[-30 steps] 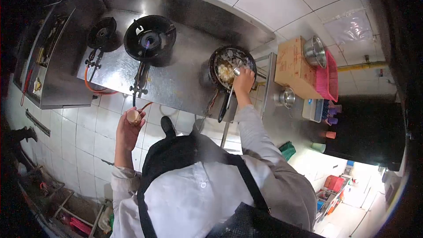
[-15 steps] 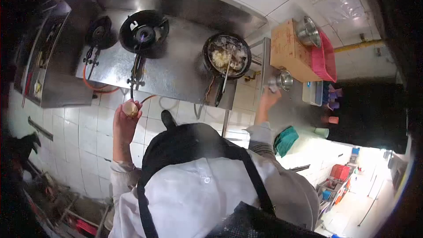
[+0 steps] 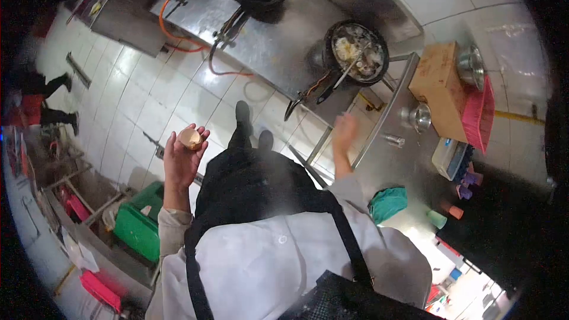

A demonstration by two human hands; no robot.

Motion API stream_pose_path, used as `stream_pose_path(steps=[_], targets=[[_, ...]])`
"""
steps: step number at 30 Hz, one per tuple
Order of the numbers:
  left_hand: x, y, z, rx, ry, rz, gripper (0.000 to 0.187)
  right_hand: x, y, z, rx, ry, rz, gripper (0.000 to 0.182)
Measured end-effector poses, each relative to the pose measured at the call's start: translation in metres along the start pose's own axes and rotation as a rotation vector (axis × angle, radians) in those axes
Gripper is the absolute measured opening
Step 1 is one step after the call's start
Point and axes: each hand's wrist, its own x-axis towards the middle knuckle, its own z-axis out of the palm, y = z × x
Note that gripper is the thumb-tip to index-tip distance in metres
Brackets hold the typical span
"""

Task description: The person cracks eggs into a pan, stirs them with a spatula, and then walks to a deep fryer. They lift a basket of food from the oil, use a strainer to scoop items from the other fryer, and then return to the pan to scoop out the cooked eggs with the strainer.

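The left hand (image 3: 182,159) is cupping an eggshell (image 3: 191,137) at 9 o'clock, palm facing up; its grip is curling loosely, half closed around the shell, probably so that the thin wall is not cracking and any drip is staying inside. The right hand (image 3: 345,133) is hanging near 3 o'clock, blurred, just short of the side desk (image 3: 391,165); its grip is looking open, with nothing showing in it. A metal cup (image 3: 392,139) is sitting on that desk, just beyond the hand, perhaps for easy reach.

At 1 o'clock a pan (image 3: 385,64) is holding bubbling, pale food (image 3: 348,49); a long utensil (image 3: 345,75) is leaning over the rim, presumably so that its end is staying clear of the hot contents. Toward 2 o'clock a cardboard box (image 3: 435,80) seems to be serving as a stand for a steel bowl (image 3: 472,68).

Counting up, one eggshell, one pan, one utensil and one box are showing, and two burners are sitting between 11 and 12 o'clock
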Motion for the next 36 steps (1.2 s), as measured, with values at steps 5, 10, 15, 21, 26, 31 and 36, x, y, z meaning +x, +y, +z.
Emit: stream_pose_path(steps=[5,10,15,21,26,31,36], targets=[[-0.055,-0.013,-0.039,-0.118,0.122,0.062,0.054,0.013,-0.042,0.118,-0.004,-0.375,-0.391,0.032],[-0.1,-0.017,-0.088,-0.172,0.214,0.177,0.055,0.034,-0.051,0.162,-0.548,-0.498,-0.291,0.025],[-0.122,-0.014,-0.13,-0.267,0.286,0.163,0.057,0.037,-0.046,0.171,-0.796,-0.49,-0.44,0.017],[-0.15,0.007,-0.189,-0.301,0.333,0.142,0.06,0.038,-0.039,0.18,-0.891,-0.474,-0.44,0.016],[-0.177,0.04,-0.242,-0.247,0.332,0.16,0.06,0.04,-0.039,0.181,-0.894,-0.481,-0.412,0.016],[-0.185,0.077,-0.255,-0.184,0.309,0.263,0.061,0.04,-0.035,0.186,-0.892,-0.442,-0.418,0.014],[-0.178,0.099,-0.241,-0.221,0.407,0.321,0.061,0.04,-0.035,0.188,-0.839,-0.409,-0.384,0.012]])
